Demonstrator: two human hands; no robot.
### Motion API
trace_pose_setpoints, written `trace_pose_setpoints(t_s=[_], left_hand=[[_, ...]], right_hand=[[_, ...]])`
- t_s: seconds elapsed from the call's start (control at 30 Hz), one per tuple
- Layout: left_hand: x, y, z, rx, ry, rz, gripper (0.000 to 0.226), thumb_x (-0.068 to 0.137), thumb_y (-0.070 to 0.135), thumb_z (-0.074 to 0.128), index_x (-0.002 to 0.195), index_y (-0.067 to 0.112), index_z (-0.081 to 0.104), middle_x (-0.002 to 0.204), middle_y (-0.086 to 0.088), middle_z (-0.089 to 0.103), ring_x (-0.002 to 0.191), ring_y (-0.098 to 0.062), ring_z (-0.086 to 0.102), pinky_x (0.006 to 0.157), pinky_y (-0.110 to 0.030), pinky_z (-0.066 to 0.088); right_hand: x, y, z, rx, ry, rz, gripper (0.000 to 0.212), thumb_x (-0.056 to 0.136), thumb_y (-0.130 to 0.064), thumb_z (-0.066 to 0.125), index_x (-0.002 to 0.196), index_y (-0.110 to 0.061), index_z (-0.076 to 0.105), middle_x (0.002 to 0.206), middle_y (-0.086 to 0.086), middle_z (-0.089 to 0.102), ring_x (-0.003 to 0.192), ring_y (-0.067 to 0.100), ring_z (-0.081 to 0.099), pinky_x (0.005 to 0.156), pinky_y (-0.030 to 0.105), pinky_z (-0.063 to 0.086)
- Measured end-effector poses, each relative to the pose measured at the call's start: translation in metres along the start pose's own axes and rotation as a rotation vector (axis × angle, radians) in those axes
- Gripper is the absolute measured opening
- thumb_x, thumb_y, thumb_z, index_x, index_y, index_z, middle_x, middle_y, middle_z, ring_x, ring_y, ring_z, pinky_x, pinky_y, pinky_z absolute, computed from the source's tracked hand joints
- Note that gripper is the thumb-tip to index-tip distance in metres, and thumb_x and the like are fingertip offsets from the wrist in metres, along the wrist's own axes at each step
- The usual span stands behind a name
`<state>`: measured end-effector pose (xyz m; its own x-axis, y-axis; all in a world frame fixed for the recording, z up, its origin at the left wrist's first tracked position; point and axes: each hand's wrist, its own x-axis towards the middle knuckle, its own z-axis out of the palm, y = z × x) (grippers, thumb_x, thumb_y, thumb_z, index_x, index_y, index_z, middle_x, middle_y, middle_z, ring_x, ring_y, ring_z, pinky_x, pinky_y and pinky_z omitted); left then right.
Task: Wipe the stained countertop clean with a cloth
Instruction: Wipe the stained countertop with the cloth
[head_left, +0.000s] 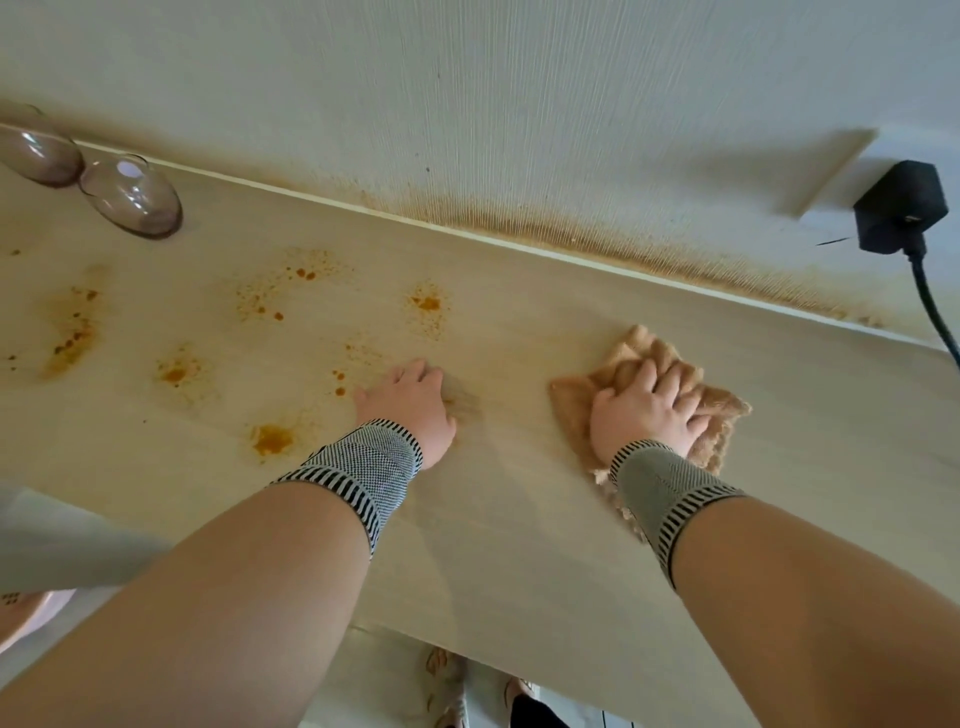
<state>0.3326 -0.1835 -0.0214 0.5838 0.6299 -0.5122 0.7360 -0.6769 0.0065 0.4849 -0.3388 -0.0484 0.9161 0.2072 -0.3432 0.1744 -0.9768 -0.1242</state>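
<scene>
Counter (519, 519): pale wood-grain top, running from 9 o'clock to 3 o'clock, back edge against the wall (467, 104).
Stains (270, 439): orange spatters and blotches over the left half, from 9 to 11 o'clock; a brown-orange band also marks the wall just above the back edge, toward 1 o'clock.
Cloth (571, 400): tan, fuzzy, crumpled flat on the counter at 3 o'clock, on the cleaner-looking part, well apart from the blotches.
Right hand (649, 410): on top of the cloth, fingers curled into its folds, gripping and pressing it down.
Left hand (410, 402): near centre, resting on the bare counter beside the nearest spatter; fingers bent, holding nothing.
Wristbands (358, 467): striped knit, one on each wrist.
Glasses (130, 195): two clear ones at 10 o'clock by the wall.
Plug (896, 215): black, on the wall at 2 o'clock, cable hanging down.
</scene>
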Motion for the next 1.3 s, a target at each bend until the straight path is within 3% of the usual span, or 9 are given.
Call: trace_pose_setpoints(t_s=[0.07,0.3,0.43,0.57,0.83,0.9,1.0,1.1,1.3], left_hand=[[0.001,0.0,0.001,0.014,0.002,-0.002,0.065,0.101,0.044,0.043,0.156,0.022,0.017,0.165,0.003,0.007,0.15,-0.023,0.014,0.117,-0.06,0.019],[0.0,0.002,-0.001,-0.004,0.013,-0.004,0.063,0.099,0.037,0.045,0.155,0.022,0.02,0.164,0.004,0.009,0.149,-0.022,0.014,0.116,-0.061,0.019],[0.0,0.005,-0.001,0.007,-0.035,-0.028,0.066,0.102,0.039,0.041,0.157,0.021,0.01,0.165,0.003,-0.002,0.151,-0.022,0.006,0.118,-0.059,0.016],[0.0,0.006,-0.002,0.022,-0.038,-0.028,0.065,0.102,0.038,0.041,0.157,0.021,0.011,0.165,0.001,-0.001,0.151,-0.024,0.007,0.118,-0.059,0.017],[0.003,0.012,-0.003,-0.003,-0.036,-0.078,0.064,0.098,0.03,0.046,0.155,0.019,0.02,0.165,0.003,0.005,0.15,-0.023,0.011,0.116,-0.058,0.021],[0.003,0.014,-0.004,0.009,-0.059,-0.087,0.065,0.1,0.031,0.045,0.156,0.018,0.016,0.165,0.002,0.003,0.151,-0.024,0.009,0.117,-0.058,0.02],[0.001,0.016,-0.007,0.031,-0.076,-0.089,0.066,0.102,0.036,0.043,0.157,0.018,0.013,0.165,0.001,0.001,0.151,-0.025,0.008,0.118,-0.058,0.019],[-0.001,0.017,-0.008,0.036,-0.068,-0.081,0.064,0.102,0.037,0.042,0.157,0.019,0.013,0.165,0.001,0.003,0.15,-0.025,0.011,0.118,-0.056,0.021],[0.005,0.009,-0.013,0.025,0.012,-0.09,0.055,0.1,0.04,0.046,0.15,0.022,0.033,0.155,0.0,0.033,0.14,-0.027,0.037,0.116,-0.059,0.023]], right_hand=[[-0.006,-0.019,0.003,-0.016,-0.023,-0.031,0.066,0.099,-0.038,0.03,0.158,-0.019,0.009,0.166,0.009,0.001,0.15,0.039,0.0,0.12,0.057,0.002],[-0.036,-0.038,0.015,-0.158,-0.163,-0.796,0.064,0.098,-0.023,0.035,0.157,-0.033,0.014,0.166,-0.009,-0.006,0.152,0.023,-0.012,0.123,0.047,-0.006],[-0.003,0.014,0.002,-0.004,0.034,-0.355,0.06,0.09,-0.029,0.043,0.15,-0.033,0.032,0.166,-0.004,0.009,0.151,0.026,0.005,0.121,0.047,0.0],[0.005,0.008,0.005,0.032,0.052,-0.028,0.067,0.094,-0.034,0.033,0.157,-0.018,0.016,0.166,0.005,0.005,0.151,0.034,0.002,0.121,0.053,0.004],[-0.034,-0.044,0.013,-0.156,-0.177,-0.831,0.061,0.1,-0.033,0.034,0.157,-0.035,0.012,0.166,-0.01,-0.006,0.152,0.025,-0.012,0.121,0.05,-0.006],[-0.022,-0.025,0.008,-0.122,-0.127,-0.766,0.059,0.1,-0.038,0.036,0.156,-0.035,0.018,0.166,-0.01,-0.001,0.152,0.022,-0.005,0.121,0.046,-0.002],[0.007,0.012,-0.003,-0.09,0.047,-0.387,0.071,0.09,-0.056,0.041,0.153,-0.027,0.026,0.165,0.0,0.01,0.148,0.03,0.01,0.118,0.051,0.012],[0.017,0.019,-0.006,-0.074,0.044,-0.16,0.085,0.087,-0.059,0.039,0.156,-0.017,0.016,0.165,0.008,-0.002,0.149,0.037,0.002,0.118,0.058,0.01],[0.001,-0.047,0.003,-0.017,-0.08,-0.399,0.071,0.095,-0.031,0.035,0.159,-0.021,0.007,0.166,0.0,-0.007,0.152,0.033,-0.008,0.12,0.056,-0.002]])
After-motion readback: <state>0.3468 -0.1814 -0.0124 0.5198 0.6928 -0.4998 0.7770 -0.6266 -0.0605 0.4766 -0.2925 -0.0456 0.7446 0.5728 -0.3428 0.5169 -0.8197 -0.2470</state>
